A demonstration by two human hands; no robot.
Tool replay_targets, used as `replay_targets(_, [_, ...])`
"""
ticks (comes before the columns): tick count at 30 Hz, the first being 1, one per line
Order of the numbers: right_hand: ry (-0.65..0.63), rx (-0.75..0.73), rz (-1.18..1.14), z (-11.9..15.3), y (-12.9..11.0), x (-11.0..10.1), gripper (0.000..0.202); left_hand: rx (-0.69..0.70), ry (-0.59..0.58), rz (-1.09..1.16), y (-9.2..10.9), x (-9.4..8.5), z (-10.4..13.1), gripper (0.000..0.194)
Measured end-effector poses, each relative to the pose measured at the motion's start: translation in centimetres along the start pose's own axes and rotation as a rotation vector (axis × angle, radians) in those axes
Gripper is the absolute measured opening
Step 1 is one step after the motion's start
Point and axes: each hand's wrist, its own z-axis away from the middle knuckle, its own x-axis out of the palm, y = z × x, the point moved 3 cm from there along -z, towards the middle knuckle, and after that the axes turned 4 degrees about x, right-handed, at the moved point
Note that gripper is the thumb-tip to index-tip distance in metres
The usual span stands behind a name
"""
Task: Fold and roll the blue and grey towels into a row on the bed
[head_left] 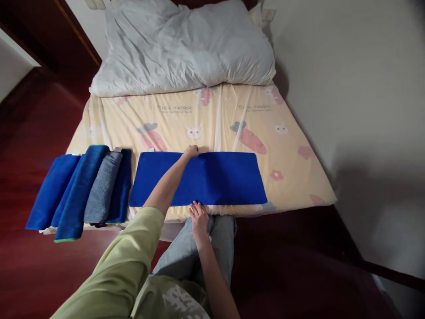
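Observation:
A blue towel (pixel 229 177) lies flat and wide across the near part of the bed. My left hand (pixel 191 151) reaches over it to the middle of its far edge, with fingers closed on that edge. At the near edge, my right hand (pixel 199 217) has its fingers stretched out, the tips touching the towel's border. Left of the towel rests a row of folded and rolled towels: a blue one (pixel 55 190), a teal-blue one with a green edge (pixel 81 192), a grey one (pixel 103 188) and a dark blue one (pixel 122 186).
The bed (pixel 295 177) has a yellow sheet printed with rabbits and carrots. A large grey-white pillow or quilt (pixel 186 48) covers its far end. A wall (pixel 365 110) runs along the right side. Dark red floor (pixel 29 177) shows on the left.

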Motion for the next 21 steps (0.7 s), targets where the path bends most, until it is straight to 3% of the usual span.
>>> replay_targets(4, [0.044,0.018,-0.014,-0.1,-0.1,0.3,0.020,-0.020,-0.031,0.004,-0.2,-0.3,0.0,0.027])
replay_targets(14, [0.061,-0.067,-0.012,1.5,0.2,-0.3,0.045,-0.004,0.086,0.133,0.5,-2.5,0.5,0.027])
replay_targets(21, [0.066,-0.094,0.050,1.6,0.3,-0.2,0.046,-0.008,0.141,0.410,0.0,-1.8,1.6,0.024])
